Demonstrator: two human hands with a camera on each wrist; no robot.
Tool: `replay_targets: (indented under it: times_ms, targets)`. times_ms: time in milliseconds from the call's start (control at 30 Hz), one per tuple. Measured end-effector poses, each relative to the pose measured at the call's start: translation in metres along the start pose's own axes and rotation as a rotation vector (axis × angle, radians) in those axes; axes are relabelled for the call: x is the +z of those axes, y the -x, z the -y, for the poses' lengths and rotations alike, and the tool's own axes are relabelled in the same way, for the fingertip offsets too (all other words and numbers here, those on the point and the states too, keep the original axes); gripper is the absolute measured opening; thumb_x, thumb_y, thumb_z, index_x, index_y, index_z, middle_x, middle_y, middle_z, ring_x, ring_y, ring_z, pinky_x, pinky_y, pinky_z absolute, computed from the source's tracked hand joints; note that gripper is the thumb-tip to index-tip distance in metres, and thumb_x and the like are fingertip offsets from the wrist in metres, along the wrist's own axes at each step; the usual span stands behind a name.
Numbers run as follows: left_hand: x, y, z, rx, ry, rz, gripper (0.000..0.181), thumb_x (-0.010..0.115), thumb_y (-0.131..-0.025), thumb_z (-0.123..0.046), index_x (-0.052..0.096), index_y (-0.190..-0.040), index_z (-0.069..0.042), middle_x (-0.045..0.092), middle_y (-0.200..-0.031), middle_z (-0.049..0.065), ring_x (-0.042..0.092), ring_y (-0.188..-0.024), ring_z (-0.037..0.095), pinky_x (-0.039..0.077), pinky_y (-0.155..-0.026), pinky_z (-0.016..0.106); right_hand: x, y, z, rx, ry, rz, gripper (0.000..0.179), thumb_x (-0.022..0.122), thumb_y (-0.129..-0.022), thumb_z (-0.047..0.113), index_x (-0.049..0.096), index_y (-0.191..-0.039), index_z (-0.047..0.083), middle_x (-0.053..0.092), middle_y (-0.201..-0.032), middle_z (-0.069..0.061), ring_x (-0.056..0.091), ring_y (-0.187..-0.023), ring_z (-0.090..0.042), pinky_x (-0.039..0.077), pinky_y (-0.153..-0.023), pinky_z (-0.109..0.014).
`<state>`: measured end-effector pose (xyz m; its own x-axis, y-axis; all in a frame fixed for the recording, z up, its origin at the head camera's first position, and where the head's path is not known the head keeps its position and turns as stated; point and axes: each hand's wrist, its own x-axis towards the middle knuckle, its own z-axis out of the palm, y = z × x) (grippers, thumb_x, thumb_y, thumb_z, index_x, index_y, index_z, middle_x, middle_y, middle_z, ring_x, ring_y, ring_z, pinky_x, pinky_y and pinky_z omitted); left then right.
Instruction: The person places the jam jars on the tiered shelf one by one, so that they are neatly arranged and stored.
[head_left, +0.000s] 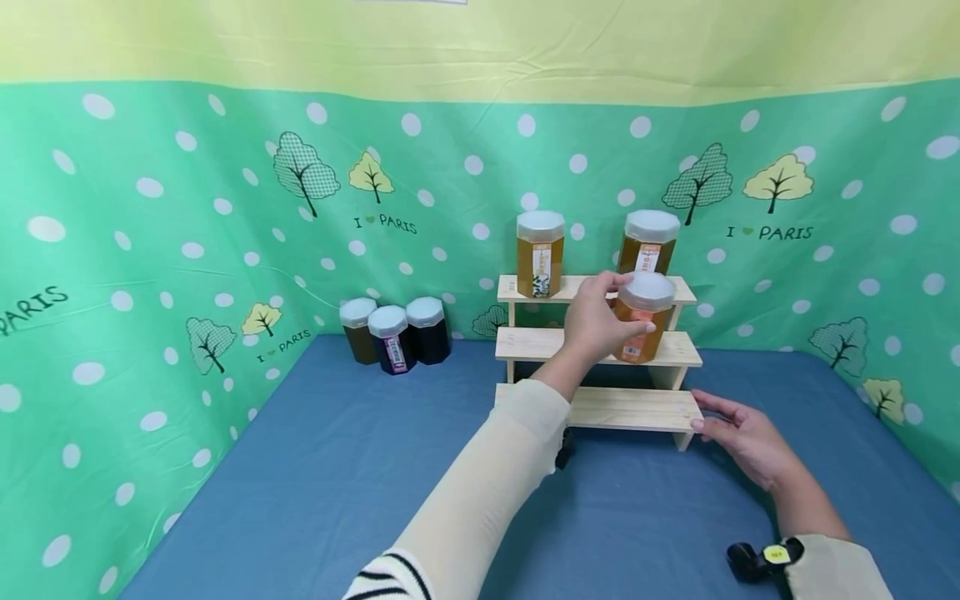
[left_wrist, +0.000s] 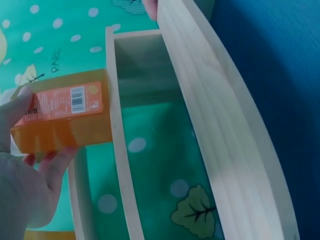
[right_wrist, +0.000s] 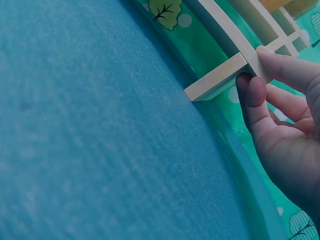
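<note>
I count six pale-lidded jars in all: three dark jars point(head_left: 392, 340) huddled on the blue cloth point(head_left: 337, 467) at the far left, two amber jars point(head_left: 540, 260) standing on the top step, one left and one right, and a single orange jar point(head_left: 654, 310) at the right end of the middle step. The one wooden stand point(head_left: 622, 408) has three steps. The left hand point(head_left: 595, 321), its arm stretched from the near side, holds the orange jar upright between thumb and fingers; I can't tell whether its base bears fully on the board. The right hand point(head_left: 757, 446), forearm angled in from the near right, grips the right end of the lowest step, thumb toward the near edge.
</note>
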<state>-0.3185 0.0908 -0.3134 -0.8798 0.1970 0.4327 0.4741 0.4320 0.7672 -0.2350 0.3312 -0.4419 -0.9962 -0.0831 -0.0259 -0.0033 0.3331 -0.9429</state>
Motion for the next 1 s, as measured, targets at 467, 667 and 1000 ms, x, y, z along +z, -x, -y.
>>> replay_targets:
  times_ms: [467,667,1000]
  targets:
    - [0.012,-0.002,-0.007,-0.077,-0.073,-0.061,0.062,0.089,-0.070,-0.034,0.057,-0.122,-0.025,0.057,-0.115,-0.004,0.057,-0.096,0.009,0.049,-0.070,0.020,0.001,-0.001,0.000,-0.012,0.011,0.006,0.073,0.063,-0.097,0.027,0.026,-0.150,-0.007,0.030,-0.148,-0.030,0.056,-0.095,-0.001,0.050,-0.078,-0.019]
    - [0.010,0.000,0.005,-0.041,0.149,-0.038,0.057,0.086,-0.076,-0.021,0.062,-0.127,-0.026,0.058,-0.118,-0.007,0.060,-0.100,0.010,0.052,-0.077,0.019,0.000,-0.001,-0.001,0.004,0.019,0.004,0.074,0.063,-0.097,0.029,0.026,-0.150,-0.006,0.031,-0.148,-0.029,0.056,-0.095,-0.002,0.049,-0.079,-0.018]
    - [-0.007,0.012,0.027,-0.028,0.361,-0.046,0.040,0.083,-0.079,-0.013,0.066,-0.115,-0.012,0.066,-0.108,-0.006,0.063,-0.096,0.004,0.054,-0.077,0.021,0.001,-0.001,-0.002,-0.010,0.010,-0.008,0.073,0.065,-0.096,0.027,0.029,-0.149,-0.007,0.041,-0.142,-0.018,0.057,-0.096,-0.001,0.050,-0.079,-0.020]
